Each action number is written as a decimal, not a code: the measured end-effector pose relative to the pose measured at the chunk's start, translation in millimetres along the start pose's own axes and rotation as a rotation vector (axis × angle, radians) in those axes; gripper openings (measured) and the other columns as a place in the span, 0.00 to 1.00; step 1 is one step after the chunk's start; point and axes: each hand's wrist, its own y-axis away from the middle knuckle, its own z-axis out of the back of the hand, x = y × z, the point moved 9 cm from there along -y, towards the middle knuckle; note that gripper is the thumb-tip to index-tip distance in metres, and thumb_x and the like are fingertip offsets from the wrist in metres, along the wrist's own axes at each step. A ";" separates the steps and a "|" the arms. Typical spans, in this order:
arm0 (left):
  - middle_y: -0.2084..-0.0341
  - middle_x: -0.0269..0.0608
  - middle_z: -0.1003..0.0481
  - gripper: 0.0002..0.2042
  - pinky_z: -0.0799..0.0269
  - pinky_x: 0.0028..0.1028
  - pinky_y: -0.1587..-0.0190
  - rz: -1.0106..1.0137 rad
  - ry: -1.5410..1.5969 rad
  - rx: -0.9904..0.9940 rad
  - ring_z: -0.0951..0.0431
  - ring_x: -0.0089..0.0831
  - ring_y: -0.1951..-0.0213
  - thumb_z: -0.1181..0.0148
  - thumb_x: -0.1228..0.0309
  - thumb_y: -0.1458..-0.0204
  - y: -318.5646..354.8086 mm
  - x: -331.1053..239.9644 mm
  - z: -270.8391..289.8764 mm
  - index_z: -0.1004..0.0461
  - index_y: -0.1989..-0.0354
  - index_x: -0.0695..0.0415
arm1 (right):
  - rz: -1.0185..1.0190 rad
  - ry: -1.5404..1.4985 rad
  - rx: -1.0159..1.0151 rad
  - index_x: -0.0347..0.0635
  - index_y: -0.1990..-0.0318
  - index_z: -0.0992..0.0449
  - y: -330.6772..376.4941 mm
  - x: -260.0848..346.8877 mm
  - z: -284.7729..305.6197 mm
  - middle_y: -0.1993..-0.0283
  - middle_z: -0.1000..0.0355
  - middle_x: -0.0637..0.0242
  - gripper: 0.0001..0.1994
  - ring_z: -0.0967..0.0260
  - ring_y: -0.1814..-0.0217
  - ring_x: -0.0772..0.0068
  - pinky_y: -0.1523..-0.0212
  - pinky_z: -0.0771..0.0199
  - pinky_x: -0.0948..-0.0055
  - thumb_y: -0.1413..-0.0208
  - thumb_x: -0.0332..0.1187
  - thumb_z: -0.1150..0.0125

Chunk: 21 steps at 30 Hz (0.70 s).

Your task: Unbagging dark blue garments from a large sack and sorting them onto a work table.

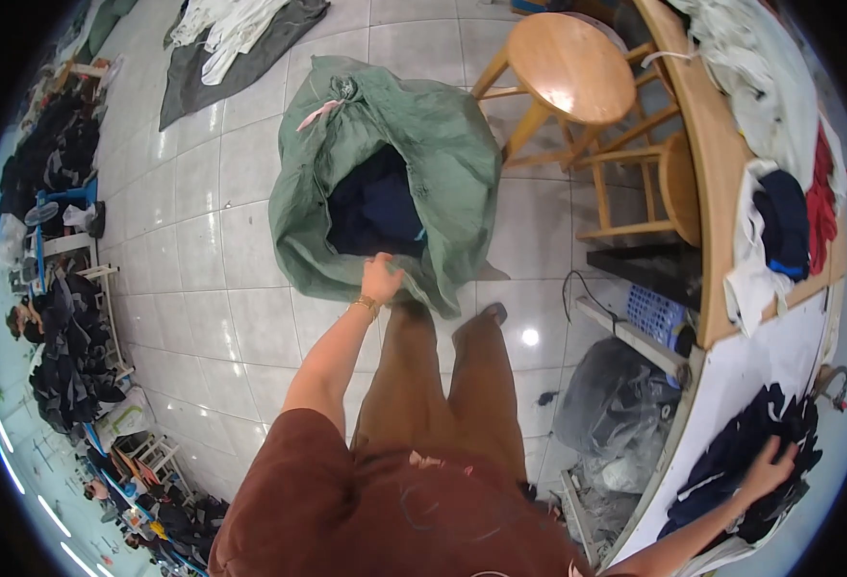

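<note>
Left hand (pixel 381 279) fingers clamped on green sack (pixel 385 183) rim, mouth facing up; right hand (pixel 768 468) fingers spread flat on dark garments (pixel 731 462) at bench edge.

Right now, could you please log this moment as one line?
left hand: grips green sack rim | right hand: on dark clothes, table | sack: open, floor

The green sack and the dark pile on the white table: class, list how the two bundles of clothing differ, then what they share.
The green sack stands on the tiled floor; the dark pile lies on the white table. The sack wraps its dark clothes in green fabric, open at the top; the pile lies loose and spread. The left hand grips the sack's rim; the right hand rests flat on the pile. Both hold dark navy garments.
</note>
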 end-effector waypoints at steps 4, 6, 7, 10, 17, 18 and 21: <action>0.49 0.68 0.47 0.37 0.37 0.36 0.49 0.182 0.006 -0.131 0.38 0.53 0.50 0.33 0.66 0.67 -76.3 53.6 0.9 0.45 0.45 0.55 | 0.171 -0.592 0.522 0.33 0.49 0.36 111.0 286.1 -26.3 0.46 0.40 0.50 0.21 0.45 0.42 0.50 0.40 0.49 0.60 0.53 0.28 0.44; 0.46 0.64 0.51 0.36 0.37 0.38 0.49 0.273 0.038 -0.121 0.41 0.54 0.47 0.33 0.66 0.66 -105.1 46.4 -6.9 0.44 0.46 0.53 | 0.389 -0.720 0.672 0.38 0.48 0.35 171.7 383.5 -23.5 0.46 0.40 0.50 0.22 0.45 0.42 0.49 0.43 0.45 0.62 0.55 0.26 0.44; 0.43 0.60 0.54 0.35 0.37 0.41 0.48 0.355 0.066 -0.128 0.44 0.54 0.44 0.32 0.67 0.66 -116.0 48.1 -7.9 0.42 0.46 0.50 | 0.358 -0.797 0.798 0.39 0.49 0.35 195.1 416.9 -22.3 0.46 0.41 0.50 0.22 0.44 0.42 0.50 0.44 0.43 0.62 0.55 0.26 0.44; 0.40 0.50 0.56 0.27 0.39 0.51 0.50 0.240 -0.167 0.037 0.58 0.51 0.38 0.35 0.64 0.61 -148.5 63.8 -25.7 0.37 0.50 0.48 | 0.313 -1.004 1.072 0.40 0.49 0.34 253.4 494.8 -18.9 0.49 0.38 0.50 0.22 0.38 0.48 0.52 0.50 0.36 0.64 0.56 0.25 0.43; 0.83 0.58 0.35 0.15 0.38 0.35 0.78 -0.388 0.432 0.194 0.35 0.52 0.81 0.46 0.64 0.51 -40.7 -119.5 27.1 0.38 0.79 0.63 | -0.177 -1.444 1.391 0.39 0.43 0.44 306.4 616.4 -5.3 0.53 0.35 0.51 0.29 0.32 0.60 0.70 0.65 0.29 0.72 0.54 0.27 0.41; 0.83 0.55 0.35 0.15 0.37 0.36 0.78 -0.395 0.465 0.328 0.34 0.51 0.80 0.46 0.64 0.51 -7.0 -143.2 40.6 0.39 0.80 0.63 | -0.203 -1.533 1.309 0.37 0.42 0.46 296.6 637.4 0.0 0.53 0.36 0.51 0.31 0.33 0.59 0.68 0.64 0.29 0.68 0.54 0.28 0.41; 0.80 0.45 0.32 0.13 0.33 0.36 0.67 -0.841 0.457 0.446 0.29 0.39 0.74 0.43 0.60 0.54 99.9 -223.9 82.5 0.35 0.75 0.58 | 0.348 -0.963 0.437 0.33 0.45 0.42 281.5 631.2 -24.5 0.42 0.43 0.58 0.38 0.44 0.41 0.68 0.43 0.43 0.71 0.50 0.61 0.58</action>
